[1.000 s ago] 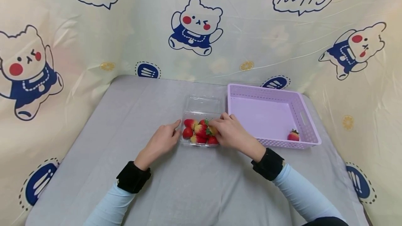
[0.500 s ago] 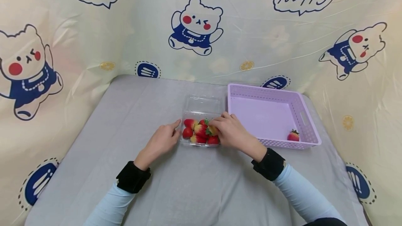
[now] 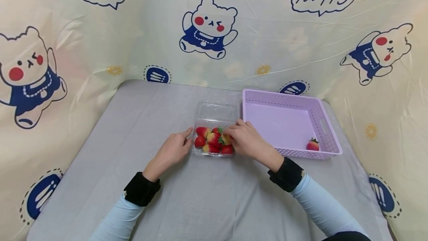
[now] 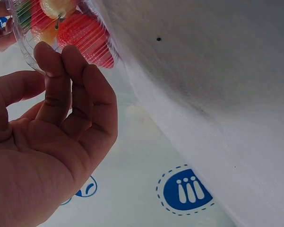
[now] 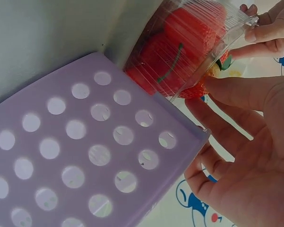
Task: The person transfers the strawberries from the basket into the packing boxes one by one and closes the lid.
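Observation:
A clear plastic box [image 3: 214, 153] stands on the grey cloth with its lid [image 3: 216, 111] folded back, and several red and yellowish strawberries [image 3: 214, 139] fill it. My left hand [image 3: 172, 146] is at the box's left side; in the left wrist view its thumb and fingertips [image 4: 45, 49] pinch the rim. From the right, my right hand [image 3: 247, 140] reaches over the box and pinches a yellowish-red strawberry [image 5: 197, 91] between thumb and fingers. That strawberry is partly hidden by the hand in the head view.
A lilac perforated basket [image 3: 284, 152] stands right beside the box, with one strawberry [image 3: 312, 144] in its near right corner. Its holed side wall [image 5: 61, 137] is close to my right hand. A printed curtain [image 3: 214, 73] hangs behind the cloth-covered table [image 3: 200, 203].

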`<state>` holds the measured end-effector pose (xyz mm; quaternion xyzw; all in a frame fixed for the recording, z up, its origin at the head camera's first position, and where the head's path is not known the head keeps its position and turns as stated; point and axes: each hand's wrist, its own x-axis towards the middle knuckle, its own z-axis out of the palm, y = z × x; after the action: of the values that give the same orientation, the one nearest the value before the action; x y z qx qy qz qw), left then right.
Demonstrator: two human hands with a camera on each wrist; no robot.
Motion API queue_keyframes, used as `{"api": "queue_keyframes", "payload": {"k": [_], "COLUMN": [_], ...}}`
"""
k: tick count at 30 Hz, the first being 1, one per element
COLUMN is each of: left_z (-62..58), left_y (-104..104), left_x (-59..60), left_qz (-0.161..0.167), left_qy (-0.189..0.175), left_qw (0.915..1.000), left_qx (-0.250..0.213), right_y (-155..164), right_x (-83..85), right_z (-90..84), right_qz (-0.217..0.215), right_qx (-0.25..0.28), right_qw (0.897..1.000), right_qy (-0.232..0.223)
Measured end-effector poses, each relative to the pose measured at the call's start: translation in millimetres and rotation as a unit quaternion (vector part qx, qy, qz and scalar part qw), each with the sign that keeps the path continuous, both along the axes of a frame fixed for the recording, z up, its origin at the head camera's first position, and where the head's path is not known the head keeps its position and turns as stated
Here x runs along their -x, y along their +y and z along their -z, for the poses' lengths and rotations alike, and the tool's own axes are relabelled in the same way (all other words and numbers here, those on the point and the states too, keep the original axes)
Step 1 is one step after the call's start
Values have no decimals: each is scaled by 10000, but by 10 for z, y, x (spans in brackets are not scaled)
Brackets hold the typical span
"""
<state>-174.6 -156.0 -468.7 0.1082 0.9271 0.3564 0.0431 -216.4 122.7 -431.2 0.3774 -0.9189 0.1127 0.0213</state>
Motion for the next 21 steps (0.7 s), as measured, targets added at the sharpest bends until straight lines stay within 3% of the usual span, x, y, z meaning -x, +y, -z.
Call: {"api": "queue_keyframes", "payload": {"k": [21], "left_z": [2], "left_y": [-1], "left_x": [-15], "left_qz": [31], "left_qy": [55], "left_qw": [10000], "left_qx": [-44], "right_y": [108], "right_x": [60], "right_z": [-203], "right_qz": [77], "right_qx": [66], "right_qw": [9999], "right_qy": [5]}}
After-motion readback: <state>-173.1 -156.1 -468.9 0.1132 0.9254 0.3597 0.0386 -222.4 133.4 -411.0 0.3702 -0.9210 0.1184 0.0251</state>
